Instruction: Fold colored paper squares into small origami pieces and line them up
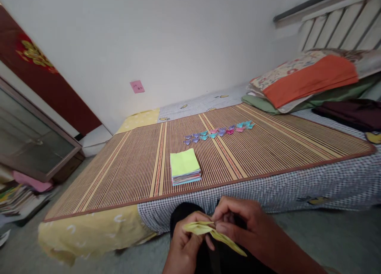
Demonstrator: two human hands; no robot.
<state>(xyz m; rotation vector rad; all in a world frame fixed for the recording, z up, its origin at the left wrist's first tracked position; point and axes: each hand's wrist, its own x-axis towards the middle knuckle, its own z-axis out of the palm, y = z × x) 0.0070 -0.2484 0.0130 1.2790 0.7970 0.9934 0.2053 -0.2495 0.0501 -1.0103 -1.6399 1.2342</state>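
Yellow paper [198, 227]: folded and creased, narrow flaps partly spread. Held between left hand [184, 242] and right hand [245, 218]. One flap sits at the left fingers; a longer one slants out beneath the right fingers, tapering to a point. Inner folds hidden by grip.

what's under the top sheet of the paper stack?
Under the yellow-green top sheet, more sheets: stacked edges show, light blue lowest. Their faces are covered.
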